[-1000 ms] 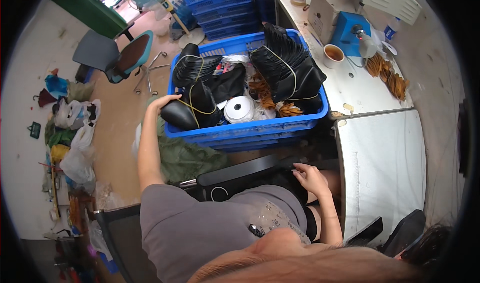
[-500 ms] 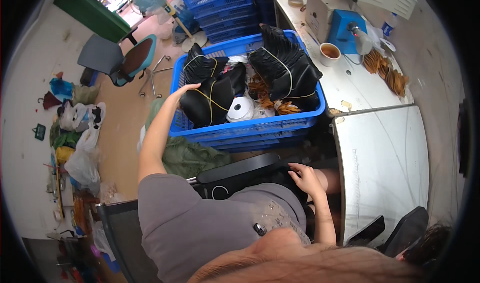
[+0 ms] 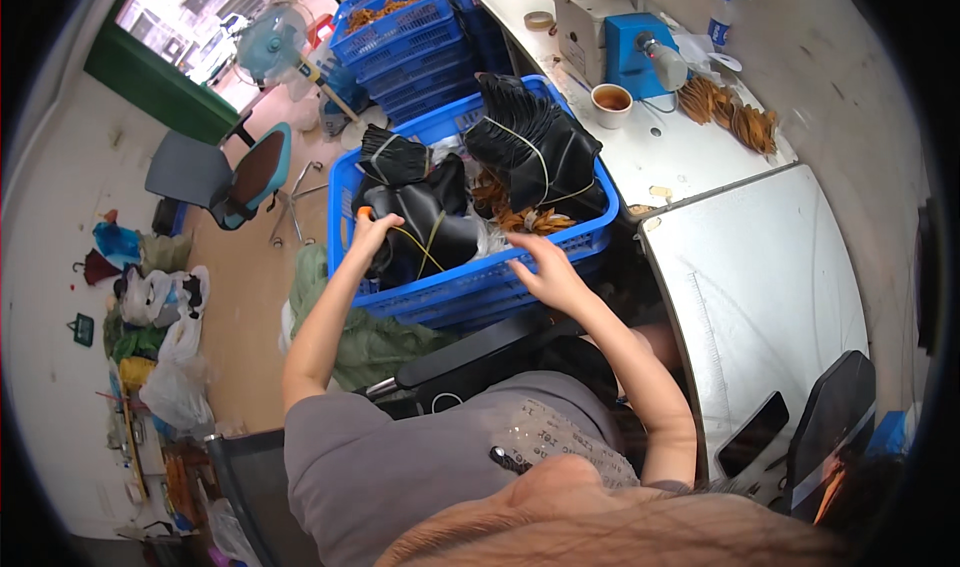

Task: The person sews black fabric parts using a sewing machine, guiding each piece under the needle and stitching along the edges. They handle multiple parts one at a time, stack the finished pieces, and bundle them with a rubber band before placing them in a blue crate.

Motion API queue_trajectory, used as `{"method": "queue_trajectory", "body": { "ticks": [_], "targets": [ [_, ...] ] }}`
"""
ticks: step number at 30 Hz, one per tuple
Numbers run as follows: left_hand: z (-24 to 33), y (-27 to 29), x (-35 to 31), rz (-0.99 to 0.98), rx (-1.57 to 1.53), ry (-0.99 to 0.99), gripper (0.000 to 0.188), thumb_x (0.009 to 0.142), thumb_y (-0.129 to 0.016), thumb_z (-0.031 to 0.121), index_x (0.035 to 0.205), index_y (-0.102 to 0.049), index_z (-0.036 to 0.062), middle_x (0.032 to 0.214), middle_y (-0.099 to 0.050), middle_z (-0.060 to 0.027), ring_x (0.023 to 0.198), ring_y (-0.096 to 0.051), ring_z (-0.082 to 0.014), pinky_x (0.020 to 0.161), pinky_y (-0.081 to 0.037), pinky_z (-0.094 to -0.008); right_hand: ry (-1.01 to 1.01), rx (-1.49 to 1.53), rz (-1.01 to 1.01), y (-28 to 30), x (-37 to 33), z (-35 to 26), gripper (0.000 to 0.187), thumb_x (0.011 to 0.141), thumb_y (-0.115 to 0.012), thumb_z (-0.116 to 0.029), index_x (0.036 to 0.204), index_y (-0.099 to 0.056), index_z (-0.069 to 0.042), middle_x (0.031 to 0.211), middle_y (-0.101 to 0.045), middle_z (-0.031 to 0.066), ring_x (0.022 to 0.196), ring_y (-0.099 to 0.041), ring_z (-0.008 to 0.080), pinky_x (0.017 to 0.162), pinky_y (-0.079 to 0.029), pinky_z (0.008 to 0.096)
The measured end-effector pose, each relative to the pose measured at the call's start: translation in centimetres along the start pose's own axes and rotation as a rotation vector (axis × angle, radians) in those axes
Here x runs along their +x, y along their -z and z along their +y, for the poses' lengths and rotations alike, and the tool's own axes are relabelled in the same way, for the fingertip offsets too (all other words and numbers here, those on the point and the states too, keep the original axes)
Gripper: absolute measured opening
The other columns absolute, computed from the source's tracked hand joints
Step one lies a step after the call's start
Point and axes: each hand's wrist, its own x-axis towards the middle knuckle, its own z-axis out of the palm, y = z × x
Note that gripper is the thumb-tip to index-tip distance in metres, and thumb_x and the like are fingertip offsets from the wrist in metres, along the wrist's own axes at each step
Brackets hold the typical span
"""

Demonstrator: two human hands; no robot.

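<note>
A blue plastic crate [image 3: 460, 285] stands before me, filled with banded bundles of black, leather-like pieces. At its near left, my left hand [image 3: 374, 235] is closed on the edge of a large black bundle [image 3: 440, 229] tied with yellow bands. Something small and orange [image 3: 365, 212] shows at its fingertips; what it is I cannot make out. Over the crate's near rim, my right hand [image 3: 550, 275] is open with fingers apart, holding nothing. Just beyond it lie brown strips [image 3: 535, 221] and white plastic [image 3: 490, 237]. Another tall black bundle [image 3: 530, 147] leans at the far right.
On the white table [image 3: 650, 157] at the right are a paper cup [image 3: 610, 105] of brown liquid, a blue device [image 3: 632, 57] and brown strip bundles [image 3: 730, 112]. A phone [image 3: 752, 435] rests nearer me. Stacked blue crates [image 3: 410, 52], a fan [image 3: 272, 45] and a chair [image 3: 225, 172] stand beyond.
My right hand has risen from my lap to the crate's near rim. The left hand has taken hold of the black bundle's edge. The white thread cone is no longer visible.
</note>
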Motion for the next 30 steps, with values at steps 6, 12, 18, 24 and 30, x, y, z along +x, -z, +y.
{"method": "queue_trajectory", "body": {
  "ticks": [6,12,18,24,30],
  "targets": [
    [3.5,-2.7,0.7,-0.086,0.387,-0.034,0.103,0.064,-0.075,0.055,0.135,-0.034,-0.0085,0.132,-0.045,-0.0282,0.127,-0.044,-0.0339,0.105,-0.035,-0.0383,-0.390,-0.141,-0.404,-6.7,9.2,7.1,0.081,0.070,-0.078,-0.045,0.129,-0.048,0.002,0.126,-0.055,0.0241,0.117,-0.054,0.0372,0.097,-0.044,0.0413],
    [3.4,-1.9,1.1,-0.214,-0.072,0.143,0.092,0.069,-0.078,0.041,0.139,-0.034,-0.0004,0.130,-0.047,-0.0166,0.114,-0.050,-0.0227,0.097,-0.040,-0.0326,-0.252,-0.043,-0.148,-9.0,8.7,6.8,0.070,0.067,-0.082,-0.040,0.119,-0.059,0.001,0.097,-0.069,0.0202,0.088,-0.067,0.0330,0.076,-0.051,0.0408],
    [1.6,0.4,-0.4,-0.066,-0.327,-0.248,0.088,0.066,-0.072,0.010,0.143,-0.030,-0.0025,0.132,-0.046,-0.0152,0.116,-0.049,-0.0234,0.100,-0.038,-0.0328,0.003,-0.267,-0.003,-7.7,6.6,1.2,0.055,0.070,-0.078,-0.043,0.110,-0.062,-0.008,0.070,-0.065,0.0180,0.070,-0.064,0.0393,0.061,-0.050,0.0471],
    [15.9,0.6,-10.8,-0.020,-0.289,-0.851,0.094,0.067,-0.070,0.007,0.148,-0.023,0.0000,0.138,-0.041,-0.0163,0.123,-0.046,-0.0271,0.108,-0.033,-0.0371,0.222,-0.202,0.277,0.4,3.0,-7.5,0.046,0.069,-0.078,-0.028,0.107,-0.063,-0.008,0.087,-0.068,0.0160,0.074,-0.067,0.0325,0.061,-0.053,0.0386],
    [22.1,-9.2,-14.5,-0.266,-0.342,-1.288,0.115,0.061,-0.078,0.017,0.149,-0.005,-0.0054,0.146,-0.026,-0.0225,0.134,-0.033,-0.0314,0.113,-0.022,-0.0395,0.282,-0.571,0.795,9.0,-5.1,-8.2,0.047,0.054,-0.071,0.000,0.100,-0.064,-0.005,0.106,-0.067,0.0199,0.090,-0.068,0.0325,0.075,-0.056,0.0371]
  ]
}}
